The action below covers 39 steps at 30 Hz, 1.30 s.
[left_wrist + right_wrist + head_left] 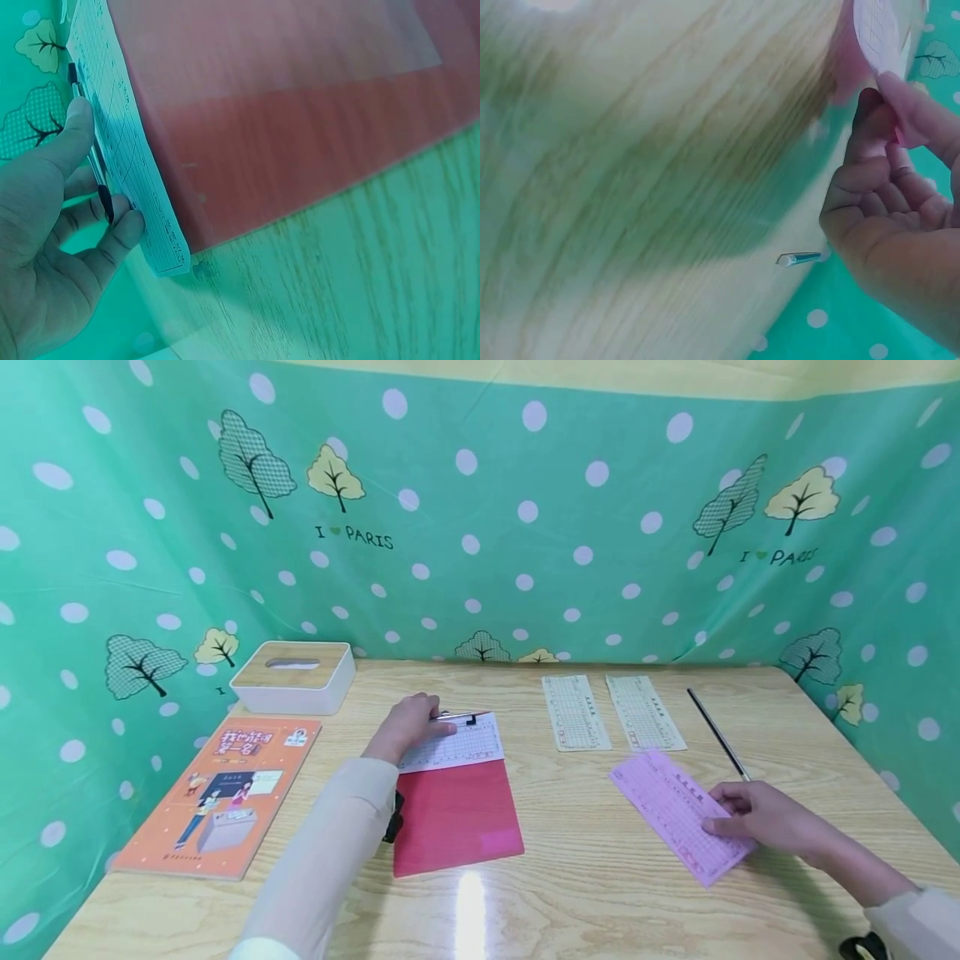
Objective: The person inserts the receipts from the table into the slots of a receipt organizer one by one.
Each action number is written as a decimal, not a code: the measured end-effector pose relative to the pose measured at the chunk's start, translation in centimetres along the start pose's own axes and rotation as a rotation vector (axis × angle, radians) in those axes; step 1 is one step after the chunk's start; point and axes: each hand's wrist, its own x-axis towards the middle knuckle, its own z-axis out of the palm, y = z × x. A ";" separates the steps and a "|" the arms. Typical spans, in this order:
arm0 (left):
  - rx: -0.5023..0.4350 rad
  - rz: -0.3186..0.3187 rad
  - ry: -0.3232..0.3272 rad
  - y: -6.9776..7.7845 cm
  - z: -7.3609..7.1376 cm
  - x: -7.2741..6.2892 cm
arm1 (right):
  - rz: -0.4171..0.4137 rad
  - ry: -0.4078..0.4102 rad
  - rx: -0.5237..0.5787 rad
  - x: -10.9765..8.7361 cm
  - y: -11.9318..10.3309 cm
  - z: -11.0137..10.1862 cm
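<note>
A red clipboard (459,818) lies left of the table's middle, with a white printed form (468,742) across its top part. My left hand (405,727) grips the metal clip (101,169) at the clipboard's top edge; in the left wrist view the thumb lies on one side of it and the fingers curl round the other. My right hand (761,818) pinches a pink printed slip (671,806) by its right edge, thumb on top. The slip slants over the table's right side. Behind the right hand lies a thin dark stick with a silvery end (716,727), perhaps a pen.
Two pale printed slips (576,714) lie side by side at the back of the wooden table (570,877). On the left are an orange book (217,797) and a white tissue box with a wooden top (296,681). A green patterned cloth (495,552) hangs behind.
</note>
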 end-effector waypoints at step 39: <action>-0.005 0.028 0.015 -0.2 0.2 0.2 | -0.336 0.171 -0.176 5.4 -12.5 2.5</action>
